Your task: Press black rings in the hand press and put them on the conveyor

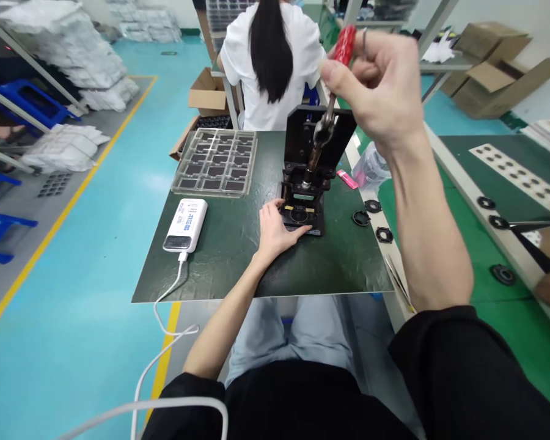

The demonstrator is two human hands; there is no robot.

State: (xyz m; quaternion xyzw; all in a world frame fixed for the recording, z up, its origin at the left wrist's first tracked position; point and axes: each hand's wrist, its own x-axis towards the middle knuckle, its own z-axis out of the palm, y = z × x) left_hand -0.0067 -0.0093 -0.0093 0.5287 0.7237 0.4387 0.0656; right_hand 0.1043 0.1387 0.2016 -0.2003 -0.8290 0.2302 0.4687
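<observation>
My right grip, upper right, clamps one red handle; my left grip, spread, touches one press near three rings.

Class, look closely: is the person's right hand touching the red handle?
Touching. The head view shows it plainly: the right hand is closed around the red handle, with no gap between them.

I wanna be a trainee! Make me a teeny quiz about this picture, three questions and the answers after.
1. Which hand grips the red handle?
2. Fill in: a white ____ is plugged into the white device.
3. True or false: the clear tray lies farther from the person's lap than the white device does.

Key: 1. The right hand. 2. Cable. 3. True.
</observation>
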